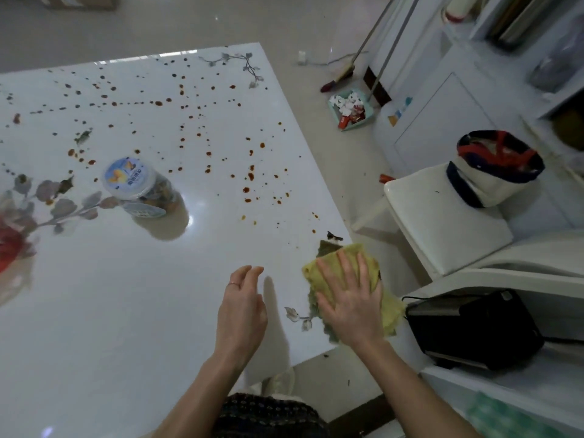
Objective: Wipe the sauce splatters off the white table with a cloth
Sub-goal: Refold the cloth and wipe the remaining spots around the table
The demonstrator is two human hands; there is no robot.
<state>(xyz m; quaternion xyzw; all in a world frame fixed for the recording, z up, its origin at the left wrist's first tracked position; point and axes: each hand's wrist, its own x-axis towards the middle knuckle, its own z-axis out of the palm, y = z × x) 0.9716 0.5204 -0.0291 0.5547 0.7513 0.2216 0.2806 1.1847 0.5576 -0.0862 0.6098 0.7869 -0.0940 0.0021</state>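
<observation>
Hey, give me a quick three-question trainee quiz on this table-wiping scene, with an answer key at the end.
1. True or false: the left hand holds nothing.
2. Where on the white table is the yellow cloth? A) at its right edge B) in its middle C) at its far left corner
3. Fill in: the right hand presses ___ on the cloth, fingers straight.
Key: 1 true; 2 A; 3 flat.

The right hand is pressing flat on a yellow-green cloth at the glossy white bench's right edge. The left hand is hovering beside it, fingers loosely curled. Reddish-brown sauce splatters are dotting the far half.
</observation>
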